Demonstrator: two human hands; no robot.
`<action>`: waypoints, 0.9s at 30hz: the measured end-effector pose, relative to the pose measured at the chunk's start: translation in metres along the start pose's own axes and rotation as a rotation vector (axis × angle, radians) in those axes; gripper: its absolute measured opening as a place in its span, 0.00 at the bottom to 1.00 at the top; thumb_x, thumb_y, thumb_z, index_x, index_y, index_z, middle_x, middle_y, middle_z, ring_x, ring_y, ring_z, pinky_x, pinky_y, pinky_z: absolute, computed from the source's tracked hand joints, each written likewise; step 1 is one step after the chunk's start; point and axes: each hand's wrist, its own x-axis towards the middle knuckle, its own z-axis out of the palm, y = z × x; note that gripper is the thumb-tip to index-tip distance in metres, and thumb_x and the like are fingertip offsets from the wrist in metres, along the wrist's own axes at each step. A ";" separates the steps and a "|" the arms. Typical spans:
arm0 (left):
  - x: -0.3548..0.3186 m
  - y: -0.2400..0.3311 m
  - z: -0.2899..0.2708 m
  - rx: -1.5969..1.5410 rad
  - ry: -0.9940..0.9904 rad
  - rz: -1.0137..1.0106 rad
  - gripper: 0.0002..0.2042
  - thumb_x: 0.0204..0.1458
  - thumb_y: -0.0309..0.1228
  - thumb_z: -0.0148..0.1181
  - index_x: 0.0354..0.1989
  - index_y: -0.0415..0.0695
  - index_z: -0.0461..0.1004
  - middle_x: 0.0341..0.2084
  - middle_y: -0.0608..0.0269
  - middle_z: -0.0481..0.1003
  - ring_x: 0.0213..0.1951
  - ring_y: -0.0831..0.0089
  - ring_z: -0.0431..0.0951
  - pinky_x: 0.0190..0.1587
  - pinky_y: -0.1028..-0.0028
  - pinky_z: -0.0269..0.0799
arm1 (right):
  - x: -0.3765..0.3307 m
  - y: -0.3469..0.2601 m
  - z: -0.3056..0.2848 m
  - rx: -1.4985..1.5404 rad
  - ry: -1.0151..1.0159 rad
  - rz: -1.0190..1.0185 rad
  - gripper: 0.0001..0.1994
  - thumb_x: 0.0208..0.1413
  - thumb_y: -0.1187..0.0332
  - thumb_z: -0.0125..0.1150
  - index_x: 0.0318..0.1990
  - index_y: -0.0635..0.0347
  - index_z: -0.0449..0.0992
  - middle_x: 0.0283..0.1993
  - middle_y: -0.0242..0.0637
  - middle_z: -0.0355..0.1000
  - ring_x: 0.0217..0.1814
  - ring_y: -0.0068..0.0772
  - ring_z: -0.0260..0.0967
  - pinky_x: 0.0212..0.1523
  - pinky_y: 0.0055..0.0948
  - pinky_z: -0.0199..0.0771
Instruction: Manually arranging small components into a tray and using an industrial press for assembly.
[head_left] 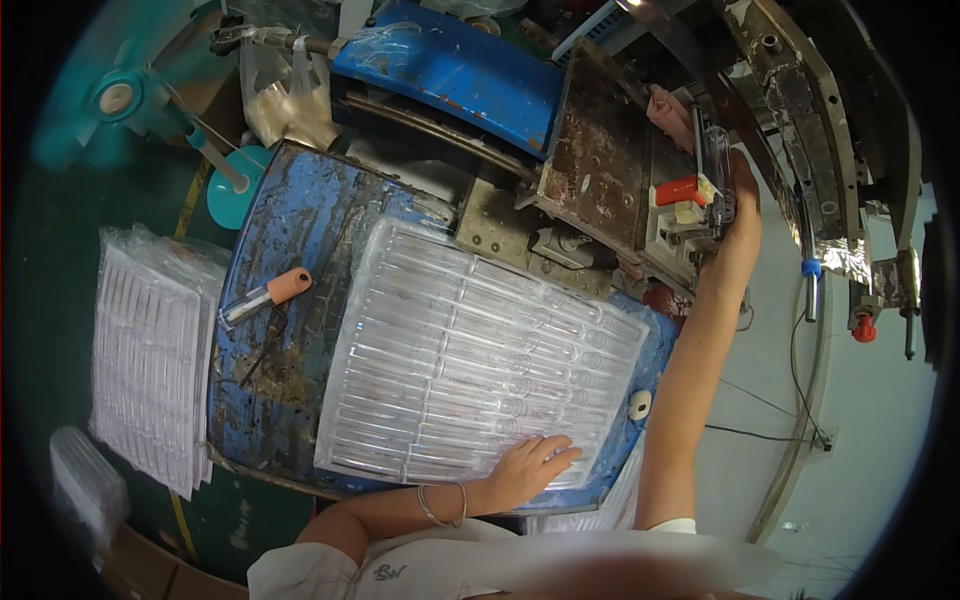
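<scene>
A large clear plastic tray [400,350] lies tilted on the worn blue machine table, with rows of clear plastic tubes [540,365] in its long slots. My left hand [530,470] rests at the tray's near edge, fingers slightly bent and apart, with no tube seen in them. Reaching far to the right, my right hand [742,215] is at the machine's holder [675,235]. Its fingers are around a clear tube [718,170] there, partly hidden by it. A red block [680,191] sits just left of that hand.
A marker with an orange cap [291,284] lies left of the tray. Stacked trays [150,360] stand beyond the table's left edge. A turquoise fan [115,98] is at the far left. Metal machine arms [800,130] overhang the right side, and a blue cover [450,70] stands at the back.
</scene>
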 end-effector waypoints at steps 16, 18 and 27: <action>-0.002 -0.003 0.004 0.008 -0.018 -0.001 0.16 0.41 0.26 0.54 0.42 0.48 0.68 0.39 0.63 0.67 0.34 0.68 0.69 0.33 0.72 0.67 | 0.005 0.004 -0.005 -0.007 -0.020 0.002 0.24 0.52 0.58 0.50 0.51 0.67 0.63 0.47 0.36 0.66 0.46 0.26 0.65 0.46 0.24 0.62; -0.003 -0.003 0.003 -0.009 -0.025 0.002 0.16 0.41 0.26 0.53 0.42 0.48 0.68 0.38 0.63 0.67 0.34 0.67 0.69 0.34 0.72 0.67 | 0.003 0.001 -0.003 -0.034 -0.026 0.008 0.24 0.52 0.57 0.48 0.52 0.66 0.62 0.50 0.37 0.64 0.49 0.28 0.63 0.48 0.26 0.61; 0.007 0.018 -0.004 -0.293 0.004 -0.203 0.11 0.45 0.25 0.52 0.40 0.45 0.70 0.37 0.60 0.67 0.35 0.63 0.70 0.34 0.72 0.68 | -0.043 -0.020 -0.056 -0.225 0.015 -0.014 0.27 0.54 0.49 0.40 0.53 0.63 0.61 0.53 0.37 0.60 0.54 0.29 0.56 0.55 0.30 0.49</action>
